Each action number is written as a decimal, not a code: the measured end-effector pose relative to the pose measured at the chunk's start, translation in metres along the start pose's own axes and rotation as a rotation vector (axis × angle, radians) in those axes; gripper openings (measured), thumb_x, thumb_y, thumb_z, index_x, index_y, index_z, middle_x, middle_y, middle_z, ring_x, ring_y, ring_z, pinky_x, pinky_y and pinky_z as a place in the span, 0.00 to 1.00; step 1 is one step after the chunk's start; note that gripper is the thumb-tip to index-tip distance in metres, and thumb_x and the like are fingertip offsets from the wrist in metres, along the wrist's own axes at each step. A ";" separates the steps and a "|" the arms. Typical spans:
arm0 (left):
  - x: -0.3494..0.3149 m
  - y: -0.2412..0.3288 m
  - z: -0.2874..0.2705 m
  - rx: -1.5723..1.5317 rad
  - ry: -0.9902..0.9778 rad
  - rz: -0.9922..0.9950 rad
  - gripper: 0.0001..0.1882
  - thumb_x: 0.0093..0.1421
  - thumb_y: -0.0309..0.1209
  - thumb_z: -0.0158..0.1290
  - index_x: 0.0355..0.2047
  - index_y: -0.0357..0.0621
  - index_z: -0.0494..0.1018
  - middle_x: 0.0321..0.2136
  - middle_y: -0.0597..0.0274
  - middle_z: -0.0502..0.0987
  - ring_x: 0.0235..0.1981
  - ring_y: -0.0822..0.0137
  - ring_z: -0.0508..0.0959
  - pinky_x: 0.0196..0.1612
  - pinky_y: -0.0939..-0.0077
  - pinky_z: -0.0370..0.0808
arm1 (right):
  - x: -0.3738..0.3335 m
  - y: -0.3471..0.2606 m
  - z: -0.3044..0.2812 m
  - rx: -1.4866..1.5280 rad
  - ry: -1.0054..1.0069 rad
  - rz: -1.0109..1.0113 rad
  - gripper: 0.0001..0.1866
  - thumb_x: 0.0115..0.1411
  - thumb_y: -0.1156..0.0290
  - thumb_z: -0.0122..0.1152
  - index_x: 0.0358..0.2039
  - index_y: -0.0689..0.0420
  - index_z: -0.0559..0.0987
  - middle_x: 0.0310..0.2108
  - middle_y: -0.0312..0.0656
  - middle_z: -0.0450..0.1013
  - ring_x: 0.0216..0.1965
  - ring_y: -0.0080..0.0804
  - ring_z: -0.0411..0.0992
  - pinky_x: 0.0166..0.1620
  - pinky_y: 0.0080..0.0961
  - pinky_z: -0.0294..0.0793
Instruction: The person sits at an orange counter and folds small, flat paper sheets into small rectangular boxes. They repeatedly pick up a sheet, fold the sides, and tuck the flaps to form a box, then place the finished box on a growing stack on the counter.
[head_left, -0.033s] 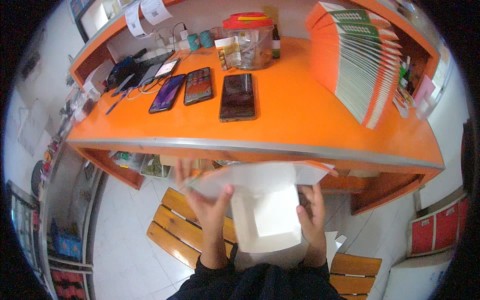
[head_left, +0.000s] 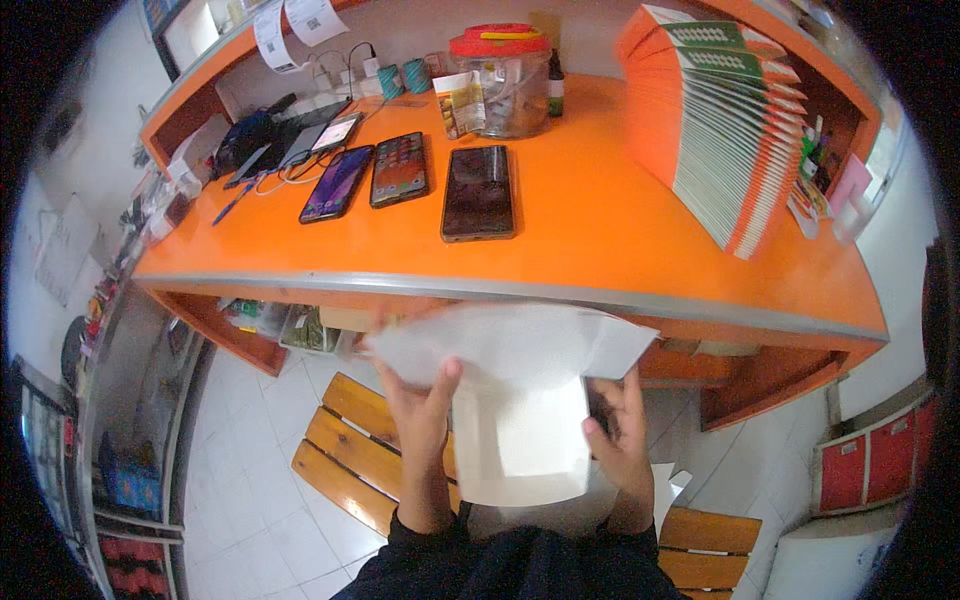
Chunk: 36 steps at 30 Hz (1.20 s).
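In front of me, below the desk's edge, is a partly folded white cardboard box [head_left: 525, 440], its pale inner side facing up. A wide flap [head_left: 490, 335] spreads from its far side. My left hand [head_left: 413, 405] grips the flap's left part, thumb on the inner face and the blurred fingers behind it. At the right wall, my right hand [head_left: 622, 440] is closed on the box, thumb at the edge and fingers up by the flap's right corner.
The orange desk [head_left: 580, 215] bears a black phone [head_left: 478, 195], two lit phones, a red-lidded clear jar [head_left: 510, 95] and a fanned stack of flat orange-and-white cartons [head_left: 715, 130]. Wooden slatted seats [head_left: 350, 450] lie below. Cables and a dark device sit at the back left.
The flap has tilted so its orange outer edge no longer shows. My left fingers have come in behind it. The box and both hands have shifted slightly left.
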<state>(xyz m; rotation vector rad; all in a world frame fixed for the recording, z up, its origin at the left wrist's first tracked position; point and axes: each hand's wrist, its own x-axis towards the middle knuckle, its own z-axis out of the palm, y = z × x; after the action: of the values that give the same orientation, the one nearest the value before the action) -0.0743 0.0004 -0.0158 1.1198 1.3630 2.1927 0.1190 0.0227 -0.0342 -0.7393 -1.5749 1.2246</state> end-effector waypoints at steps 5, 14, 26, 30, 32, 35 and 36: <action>-0.007 -0.005 0.007 0.314 -0.295 -0.102 0.22 0.54 0.23 0.44 0.50 0.35 0.55 0.37 0.54 0.68 0.38 0.65 0.69 0.41 0.73 0.65 | -0.001 -0.002 -0.003 0.135 0.138 -0.154 0.27 0.50 0.64 0.55 0.47 0.63 0.60 0.45 0.55 0.63 0.49 0.39 0.61 0.50 0.30 0.57; -0.030 -0.007 0.024 0.180 -0.785 0.101 0.33 0.56 0.30 0.41 0.57 0.35 0.37 0.53 0.45 0.53 0.51 0.54 0.57 0.53 0.69 0.52 | 0.003 0.029 0.000 0.124 0.591 -0.218 0.15 0.47 0.83 0.56 0.33 0.58 0.61 0.27 0.40 0.66 0.32 0.22 0.66 0.37 0.16 0.66; -0.037 0.006 0.046 0.368 -0.540 0.172 0.30 0.50 0.25 0.49 0.54 0.44 0.54 0.30 0.49 0.64 0.31 0.62 0.67 0.34 0.76 0.66 | -0.001 -0.006 0.001 -0.771 0.310 -0.385 0.25 0.52 0.82 0.36 0.53 0.61 0.55 0.39 0.53 0.60 0.40 0.39 0.61 0.44 0.30 0.60; -0.036 0.008 0.050 0.439 -0.527 0.198 0.28 0.50 0.31 0.52 0.52 0.46 0.58 0.31 0.51 0.64 0.29 0.60 0.68 0.31 0.73 0.68 | -0.002 -0.011 -0.002 -0.717 0.303 -0.259 0.23 0.47 0.83 0.42 0.47 0.61 0.66 0.37 0.53 0.59 0.38 0.43 0.59 0.44 0.34 0.58; -0.036 0.007 0.052 0.473 -0.516 0.214 0.27 0.49 0.31 0.52 0.51 0.48 0.59 0.33 0.50 0.65 0.29 0.58 0.69 0.31 0.73 0.69 | 0.002 -0.020 -0.005 -0.919 0.398 -0.266 0.21 0.48 0.79 0.44 0.46 0.61 0.67 0.38 0.53 0.58 0.39 0.42 0.57 0.45 0.34 0.57; -0.040 0.005 0.051 0.469 -0.563 0.290 0.26 0.48 0.34 0.53 0.49 0.52 0.62 0.37 0.49 0.66 0.32 0.55 0.72 0.32 0.71 0.71 | 0.008 -0.028 -0.015 -1.016 0.594 -0.404 0.20 0.51 0.69 0.50 0.45 0.61 0.68 0.35 0.51 0.62 0.36 0.39 0.61 0.43 0.31 0.61; -0.041 0.006 0.052 0.453 -0.613 0.328 0.26 0.47 0.36 0.53 0.49 0.54 0.62 0.38 0.50 0.66 0.34 0.55 0.72 0.33 0.71 0.71 | 0.009 -0.032 -0.017 -0.840 0.497 -0.317 0.19 0.51 0.69 0.50 0.45 0.60 0.68 0.33 0.50 0.64 0.34 0.38 0.64 0.41 0.29 0.63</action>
<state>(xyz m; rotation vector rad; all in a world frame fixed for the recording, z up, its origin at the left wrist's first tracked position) -0.0082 0.0035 -0.0172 2.0909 1.4802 1.5157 0.1344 0.0266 -0.0004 -1.1481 -1.6618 0.0773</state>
